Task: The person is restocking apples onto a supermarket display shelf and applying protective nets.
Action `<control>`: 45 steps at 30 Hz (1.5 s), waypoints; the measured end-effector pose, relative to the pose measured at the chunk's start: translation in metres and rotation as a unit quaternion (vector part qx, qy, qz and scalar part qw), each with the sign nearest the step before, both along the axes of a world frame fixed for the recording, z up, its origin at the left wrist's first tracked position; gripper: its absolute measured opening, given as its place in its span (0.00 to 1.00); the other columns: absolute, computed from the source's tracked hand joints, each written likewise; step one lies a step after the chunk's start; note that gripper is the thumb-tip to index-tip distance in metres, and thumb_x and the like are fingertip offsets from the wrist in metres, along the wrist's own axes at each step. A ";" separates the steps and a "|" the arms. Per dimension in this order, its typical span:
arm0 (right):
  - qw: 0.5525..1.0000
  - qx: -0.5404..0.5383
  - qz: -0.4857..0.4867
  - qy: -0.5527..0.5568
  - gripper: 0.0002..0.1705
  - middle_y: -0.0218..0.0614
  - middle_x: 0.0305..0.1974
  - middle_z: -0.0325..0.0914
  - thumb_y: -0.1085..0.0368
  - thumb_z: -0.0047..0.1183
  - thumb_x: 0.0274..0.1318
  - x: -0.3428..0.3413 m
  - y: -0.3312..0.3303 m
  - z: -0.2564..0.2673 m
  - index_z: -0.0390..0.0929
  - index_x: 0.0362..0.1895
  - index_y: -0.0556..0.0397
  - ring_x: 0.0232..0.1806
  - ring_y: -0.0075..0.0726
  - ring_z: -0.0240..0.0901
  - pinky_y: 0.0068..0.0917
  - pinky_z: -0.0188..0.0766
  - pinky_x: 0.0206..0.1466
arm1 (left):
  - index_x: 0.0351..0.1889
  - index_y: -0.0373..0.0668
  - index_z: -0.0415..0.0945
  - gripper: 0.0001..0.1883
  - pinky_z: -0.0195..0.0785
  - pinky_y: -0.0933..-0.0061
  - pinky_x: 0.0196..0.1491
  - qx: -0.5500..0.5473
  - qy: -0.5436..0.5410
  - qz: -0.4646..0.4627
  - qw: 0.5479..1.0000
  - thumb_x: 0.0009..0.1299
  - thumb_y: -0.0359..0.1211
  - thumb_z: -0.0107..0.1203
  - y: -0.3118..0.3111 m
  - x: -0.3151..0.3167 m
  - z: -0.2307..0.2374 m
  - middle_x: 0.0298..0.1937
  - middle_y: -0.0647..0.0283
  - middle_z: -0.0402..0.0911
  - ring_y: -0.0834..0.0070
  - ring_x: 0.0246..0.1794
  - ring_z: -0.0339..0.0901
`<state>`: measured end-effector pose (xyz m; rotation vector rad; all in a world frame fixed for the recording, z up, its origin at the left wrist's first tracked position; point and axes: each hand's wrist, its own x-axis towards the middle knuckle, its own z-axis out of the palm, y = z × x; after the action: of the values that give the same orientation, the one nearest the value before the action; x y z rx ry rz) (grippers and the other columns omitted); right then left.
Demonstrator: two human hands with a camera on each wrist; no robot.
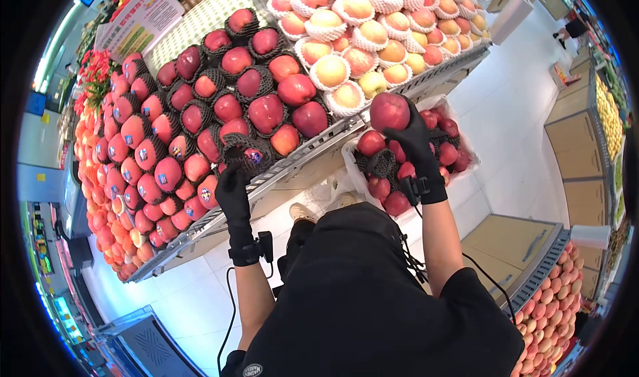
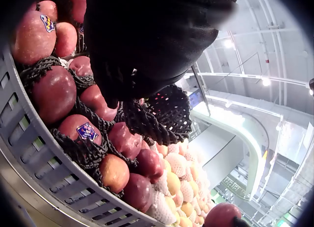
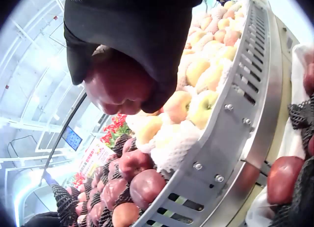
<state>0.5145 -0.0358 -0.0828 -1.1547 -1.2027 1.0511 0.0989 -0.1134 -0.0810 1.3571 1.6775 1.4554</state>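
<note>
My right hand [image 1: 417,144], in a black glove, grips a bare dark red apple [image 1: 389,112] above the white-lined crate [image 1: 470,163] of red apples. In the right wrist view the gloved fingers wrap round this apple [image 3: 117,84]. My left hand [image 1: 233,192], also gloved in black, is at the front edge of the red apple display. Its fingers pinch a black foam net sleeve [image 2: 169,114], which hangs open and hollow over the apples in the left wrist view. Close by lies a red apple with a blue sticker [image 2: 87,133], partly inside its own black net.
A grey slotted rail [image 1: 293,159] edges the display. Yellow-red apples in white foam nets [image 1: 359,7] fill its right part, stickered red apples [image 1: 150,154] its left. A price sign [image 1: 143,17] stands behind. More fruit [image 1: 552,310] is at lower right.
</note>
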 end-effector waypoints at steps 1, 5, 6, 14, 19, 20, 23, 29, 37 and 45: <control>0.999 -0.021 0.008 0.026 0.43 0.39 0.56 0.72 0.66 0.68 0.40 -0.007 0.002 0.004 0.65 0.63 0.56 0.55 0.36 0.71 0.34 0.69 0.60 | 0.50 0.34 0.78 0.12 0.70 0.76 0.50 -0.036 0.017 0.015 0.999 0.70 0.29 0.55 -0.002 -0.003 0.006 0.45 0.63 0.81 0.77 0.46 0.76; 0.954 -0.122 0.068 0.263 0.37 0.43 0.58 0.70 0.59 0.58 0.54 -0.045 0.006 0.003 0.61 0.65 0.59 0.59 0.41 0.70 0.39 0.69 0.63 | 0.51 0.35 0.78 0.13 0.70 0.77 0.47 -0.039 -0.026 0.077 0.996 0.71 0.31 0.56 -0.012 -0.017 0.011 0.45 0.63 0.82 0.79 0.43 0.76; 0.927 -0.137 0.115 0.330 0.38 0.44 0.59 0.69 0.57 0.58 0.55 -0.057 0.010 0.000 0.60 0.66 0.60 0.60 0.44 0.69 0.42 0.68 0.63 | 0.50 0.35 0.78 0.13 0.70 0.77 0.47 -0.027 -0.015 0.089 0.996 0.71 0.31 0.57 -0.015 -0.022 0.013 0.45 0.63 0.82 0.79 0.44 0.76; 0.928 -0.143 0.197 0.281 0.47 0.46 0.59 0.69 0.48 0.68 0.46 -0.161 0.010 0.029 0.60 0.64 0.60 0.60 0.49 0.69 0.47 0.69 0.61 | 0.50 0.35 0.79 0.13 0.72 0.76 0.47 -0.029 -0.063 0.168 0.983 0.72 0.32 0.56 -0.047 -0.091 0.022 0.45 0.63 0.82 0.79 0.45 0.77; 0.978 0.070 0.075 -0.181 0.51 0.42 0.52 0.76 0.52 0.80 0.27 -0.220 0.012 0.054 0.67 0.57 0.55 0.52 0.40 0.75 0.38 0.72 0.54 | 0.49 0.35 0.78 0.12 0.72 0.77 0.45 -0.017 -0.066 0.178 0.982 0.72 0.31 0.56 -0.049 -0.110 0.052 0.45 0.64 0.81 0.80 0.43 0.76; 0.979 0.066 0.086 -0.175 0.50 0.42 0.52 0.75 0.53 0.80 0.28 -0.230 0.012 0.057 0.66 0.57 0.55 0.53 0.40 0.74 0.38 0.72 0.54 | 0.49 0.35 0.78 0.12 0.72 0.77 0.45 -0.011 -0.068 0.175 0.982 0.72 0.31 0.56 -0.049 -0.115 0.052 0.45 0.63 0.81 0.80 0.43 0.76; 0.988 0.054 0.144 -0.023 0.47 0.41 0.51 0.74 0.59 0.78 0.32 -0.263 0.021 0.066 0.64 0.56 0.57 0.51 0.35 0.73 0.36 0.75 0.51 | 0.49 0.35 0.78 0.12 0.72 0.77 0.45 0.014 -0.068 0.161 0.985 0.72 0.31 0.56 -0.050 -0.143 0.039 0.45 0.63 0.81 0.79 0.43 0.76; 0.981 0.097 0.162 0.042 0.38 0.47 0.56 0.73 0.61 0.68 0.48 -0.310 0.078 0.132 0.61 0.59 0.62 0.56 0.40 0.72 0.41 0.72 0.57 | 0.52 0.33 0.77 0.14 0.70 0.75 0.50 0.020 -0.094 0.174 0.980 0.71 0.30 0.56 -0.060 -0.191 0.051 0.47 0.62 0.81 0.78 0.46 0.76; 0.968 0.178 0.157 -0.077 0.36 0.48 0.55 0.72 0.51 0.59 0.57 -0.376 0.063 0.152 0.60 0.61 0.60 0.56 0.44 0.71 0.41 0.69 0.62 | 0.51 0.33 0.77 0.14 0.69 0.72 0.54 0.056 -0.046 0.178 0.981 0.71 0.30 0.56 -0.071 -0.229 0.061 0.47 0.61 0.81 0.75 0.48 0.76; 0.959 0.114 0.082 -0.244 0.43 0.42 0.53 0.74 0.56 0.73 0.40 -0.395 0.052 0.146 0.66 0.60 0.56 0.52 0.42 0.74 0.38 0.72 0.55 | 0.50 0.34 0.77 0.13 0.72 0.76 0.44 0.052 -0.103 0.140 0.983 0.71 0.30 0.56 -0.046 -0.235 0.061 0.43 0.62 0.81 0.79 0.40 0.76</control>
<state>0.1190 0.0159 0.0631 -1.1815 -1.7844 0.7357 -0.1365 -0.1596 -0.0196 1.0098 1.7281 1.7974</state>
